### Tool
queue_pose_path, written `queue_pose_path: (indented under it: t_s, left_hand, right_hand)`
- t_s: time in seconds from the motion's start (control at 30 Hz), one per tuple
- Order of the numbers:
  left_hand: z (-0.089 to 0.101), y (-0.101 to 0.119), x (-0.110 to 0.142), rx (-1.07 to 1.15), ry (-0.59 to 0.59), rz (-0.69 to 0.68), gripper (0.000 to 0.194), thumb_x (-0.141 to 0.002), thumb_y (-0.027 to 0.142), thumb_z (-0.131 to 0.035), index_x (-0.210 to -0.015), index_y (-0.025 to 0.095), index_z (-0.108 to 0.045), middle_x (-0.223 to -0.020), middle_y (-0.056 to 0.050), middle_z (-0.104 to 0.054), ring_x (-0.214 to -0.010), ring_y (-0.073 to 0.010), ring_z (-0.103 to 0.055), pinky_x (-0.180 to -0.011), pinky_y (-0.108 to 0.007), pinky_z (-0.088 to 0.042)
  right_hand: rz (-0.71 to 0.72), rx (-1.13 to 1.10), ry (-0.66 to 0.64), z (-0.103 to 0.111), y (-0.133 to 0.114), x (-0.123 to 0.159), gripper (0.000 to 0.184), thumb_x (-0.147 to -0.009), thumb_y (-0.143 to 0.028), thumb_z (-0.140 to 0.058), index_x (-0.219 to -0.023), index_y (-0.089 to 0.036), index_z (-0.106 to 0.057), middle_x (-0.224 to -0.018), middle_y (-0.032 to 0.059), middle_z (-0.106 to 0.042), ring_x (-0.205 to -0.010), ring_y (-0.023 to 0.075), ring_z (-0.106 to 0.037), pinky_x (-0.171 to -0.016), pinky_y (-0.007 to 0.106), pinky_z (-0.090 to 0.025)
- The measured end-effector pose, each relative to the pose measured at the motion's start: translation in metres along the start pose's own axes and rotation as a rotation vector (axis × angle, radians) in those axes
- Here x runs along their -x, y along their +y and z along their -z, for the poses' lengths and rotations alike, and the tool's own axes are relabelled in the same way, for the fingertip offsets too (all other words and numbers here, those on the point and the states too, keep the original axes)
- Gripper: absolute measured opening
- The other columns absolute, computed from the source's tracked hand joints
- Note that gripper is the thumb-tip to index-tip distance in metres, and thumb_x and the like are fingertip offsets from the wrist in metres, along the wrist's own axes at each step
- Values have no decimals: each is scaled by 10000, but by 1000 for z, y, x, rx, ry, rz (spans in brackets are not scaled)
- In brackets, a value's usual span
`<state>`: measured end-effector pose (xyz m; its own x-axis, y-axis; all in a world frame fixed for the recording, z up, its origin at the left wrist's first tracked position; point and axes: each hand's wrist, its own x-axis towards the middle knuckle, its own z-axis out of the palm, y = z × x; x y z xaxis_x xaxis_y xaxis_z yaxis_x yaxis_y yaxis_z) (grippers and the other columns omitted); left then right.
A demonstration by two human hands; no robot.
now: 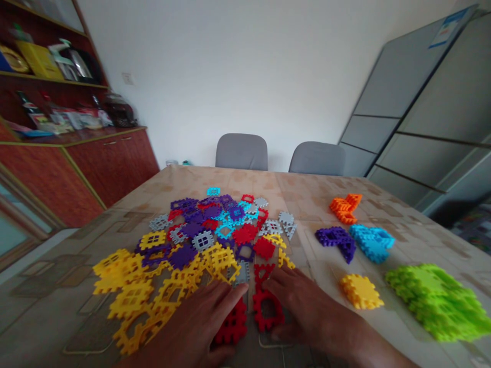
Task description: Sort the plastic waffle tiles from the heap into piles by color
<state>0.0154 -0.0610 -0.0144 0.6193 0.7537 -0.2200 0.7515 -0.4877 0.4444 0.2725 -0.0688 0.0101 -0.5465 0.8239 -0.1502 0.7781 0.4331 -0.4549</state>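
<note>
My left hand (209, 317) is at the near edge of the pile, index finger stretched forward and thumb curled below. Between them sits a red window-grid panel (233, 324), partly hidden by the hand. My right hand (301, 299) holds the right side of a red square frame piece (267, 311), its fingers above and thumb near the lower edge. A small gap separates the two red pieces. Just beyond the frame lies a red triangular-cutout piece (263, 275). A grey panel (241, 273) lies ahead of my left fingertip. Yellow toothed pieces (171, 294) spread beside my left hand.
Purple (194, 228), cyan (224, 231) and other interlocking pieces are heaped mid-table. To the right stand green (433, 296), yellow (361, 291), blue (372, 242), purple (335, 240) and orange (345, 208) stacks. Two grey chairs (241, 151) stand behind the table.
</note>
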Motion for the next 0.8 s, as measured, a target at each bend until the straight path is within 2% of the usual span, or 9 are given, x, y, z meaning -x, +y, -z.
queue_pose_path:
  t_s: [0.2,0.37,0.47,0.57,0.7,0.8]
  left_hand:
    - [-3,-1,-1,2,36,-1,782,-804,296,-740,-1521,319,-427,-1513,-92,-520,-1374,-352,-472,-1143,-509,-388]
    - [2,4,-2,-27,-24,25,765,-822,335,-724,-1526,291,-427,-1526,-107,-503,-1385,-369,-451,-1156,-523,-360]
    - [1,3,-1,-31,-1,3,756,-828,359,-724,-1523,291,-433,-1517,-106,-516,-1363,-363,-477,-1151,-512,-375]
    - [-4,-1,1,-36,41,-23,767,-813,361,-751,-1514,300,-448,-1493,-102,-545,-1336,-362,-507,-1150,-491,-386]
    - [-11,-9,4,-33,95,-72,756,-821,403,-770,-1506,342,-455,-1476,-82,-566,-1325,-358,-519,-1156,-472,-385]
    - [-15,-14,4,-48,104,-109,736,-851,450,-749,-1512,342,-445,-1473,-80,-570,-1323,-352,-522,-1157,-452,-387]
  right_hand:
    - [-12,-15,-5,1,-1,1,768,-715,-455,-853,-1385,-203,-574,-1412,121,-576,-1296,336,-497,-1128,454,-356]
    - [-36,-6,11,9,-9,0,549,-791,-366,-798,-1289,-206,-632,-1332,103,-617,-1242,314,-531,-1096,448,-380]
    - [-27,4,55,11,-11,1,478,-800,-384,-785,-1228,-215,-656,-1275,89,-642,-1198,307,-556,-1078,451,-395]
    - [-99,37,113,7,-12,3,503,-790,-431,-786,-1221,-202,-663,-1263,112,-656,-1167,335,-577,-1053,496,-417]
    - [-256,54,70,4,-14,5,614,-760,-537,-786,-1234,-164,-671,-1210,166,-693,-1124,391,-608,-1022,568,-436]
    - [-227,60,56,10,-10,9,678,-782,-490,-777,-1358,-178,-603,-1320,184,-646,-1197,401,-578,-1043,572,-427]
